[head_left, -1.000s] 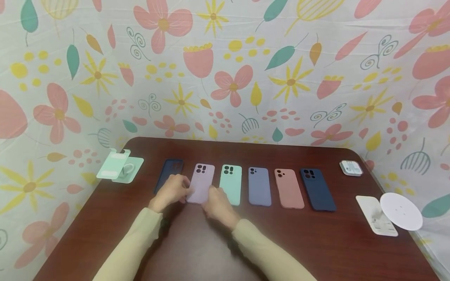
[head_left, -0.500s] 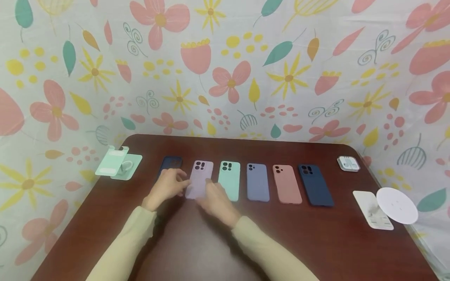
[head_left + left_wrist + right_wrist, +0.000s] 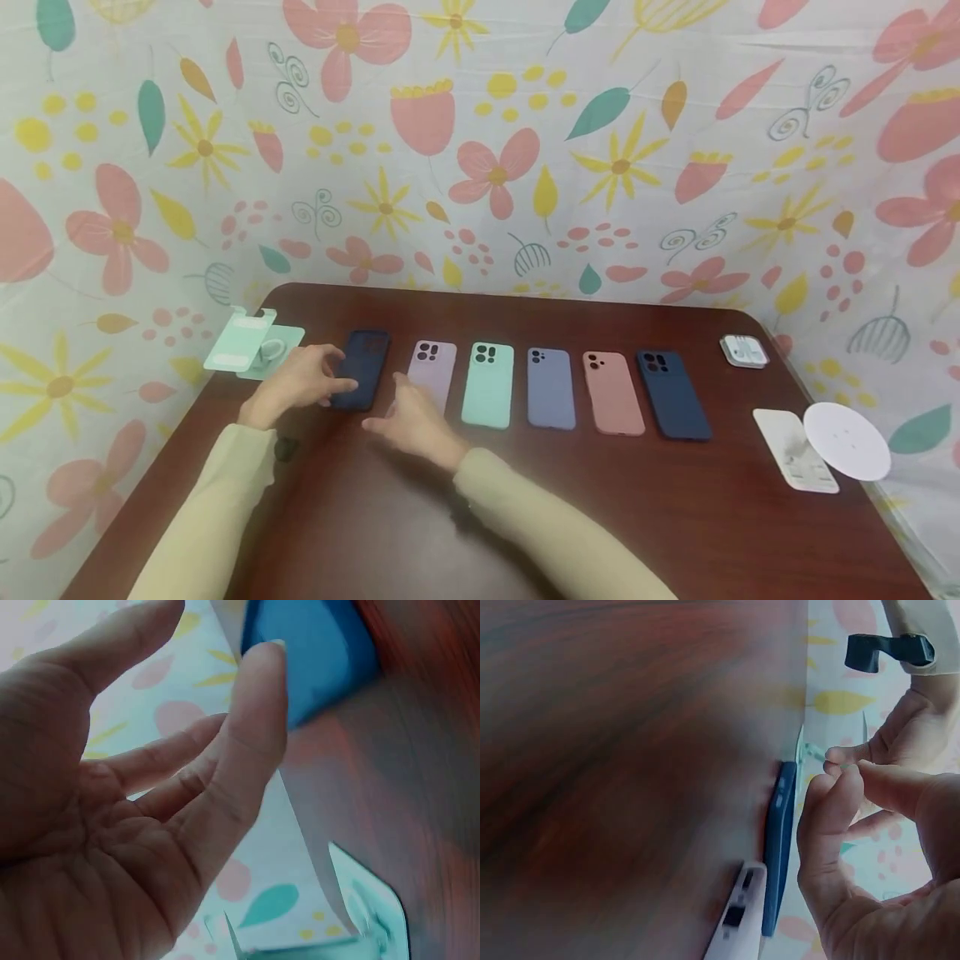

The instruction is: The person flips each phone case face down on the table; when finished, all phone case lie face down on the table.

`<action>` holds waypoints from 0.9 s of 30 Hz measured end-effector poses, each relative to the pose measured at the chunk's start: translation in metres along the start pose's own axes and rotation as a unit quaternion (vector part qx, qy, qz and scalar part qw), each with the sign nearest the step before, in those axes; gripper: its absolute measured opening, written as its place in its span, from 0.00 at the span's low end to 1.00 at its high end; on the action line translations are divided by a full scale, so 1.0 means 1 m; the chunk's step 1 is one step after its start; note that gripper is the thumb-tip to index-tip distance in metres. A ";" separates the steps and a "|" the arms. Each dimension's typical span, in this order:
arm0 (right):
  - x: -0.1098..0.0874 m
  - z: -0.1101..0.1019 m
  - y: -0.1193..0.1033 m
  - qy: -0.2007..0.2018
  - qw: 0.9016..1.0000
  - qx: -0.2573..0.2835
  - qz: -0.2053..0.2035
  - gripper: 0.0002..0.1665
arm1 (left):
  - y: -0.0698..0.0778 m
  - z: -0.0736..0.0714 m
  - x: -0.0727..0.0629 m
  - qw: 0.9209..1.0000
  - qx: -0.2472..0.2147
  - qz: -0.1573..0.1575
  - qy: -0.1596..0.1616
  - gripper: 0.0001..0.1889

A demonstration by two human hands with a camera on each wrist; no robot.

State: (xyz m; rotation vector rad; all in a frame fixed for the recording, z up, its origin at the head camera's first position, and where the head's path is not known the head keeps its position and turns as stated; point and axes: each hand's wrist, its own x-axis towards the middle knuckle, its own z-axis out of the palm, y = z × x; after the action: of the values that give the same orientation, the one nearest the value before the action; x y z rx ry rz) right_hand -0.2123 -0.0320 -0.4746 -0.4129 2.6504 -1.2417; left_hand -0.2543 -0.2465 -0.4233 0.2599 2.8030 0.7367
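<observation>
In the head view, phone cases lie in a row on the table. My left hand point(image 3: 296, 379) is beside the leftmost dark blue phone case point(image 3: 363, 371), fingers spread and bent around its lower left side. The left wrist view shows that hand with nothing in its grasp, near the blue case's corner point(image 3: 322, 660). My right hand point(image 3: 416, 423) hovers over the lower part of the lilac phone case point(image 3: 435, 367), partly hiding it. Its fingers are loosely bent and hold nothing in the right wrist view, where the lilac case point(image 3: 739, 922) shows edge-on.
Rightward lie a mint case point(image 3: 487, 387), a grey-blue case point(image 3: 551, 392), a pink case point(image 3: 615, 396) and another dark blue case point(image 3: 675, 396). A mint folding stand point(image 3: 243, 346) is at left. A boxed white item point(image 3: 744, 351) and a white stand point(image 3: 847, 442) are at right.
Both hands have moved left. The left hand has left the lilac case's side for the leftmost dark blue case; the right hand has come over the lilac case's lower end.
</observation>
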 end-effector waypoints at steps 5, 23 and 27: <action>0.017 0.017 -0.006 -0.012 0.999 -0.011 0.029 0.54 | -0.009 -0.007 -0.001 0.999 0.014 -0.022 -0.026 0.43; 0.036 0.035 -0.030 -0.008 0.991 -0.055 0.123 0.47 | -0.034 0.004 0.014 0.996 -0.010 -0.030 -0.084 0.56; 0.036 0.034 -0.035 -0.015 0.990 -0.051 0.132 0.52 | -0.036 0.002 0.014 0.996 -0.019 -0.029 -0.085 0.56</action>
State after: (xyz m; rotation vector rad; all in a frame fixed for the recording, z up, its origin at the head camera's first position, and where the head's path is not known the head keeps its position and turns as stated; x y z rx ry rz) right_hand -0.2307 -0.0901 -0.4708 -0.0879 2.6434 -1.0144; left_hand -0.2708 -0.2732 -0.4458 0.2236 2.6222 0.7189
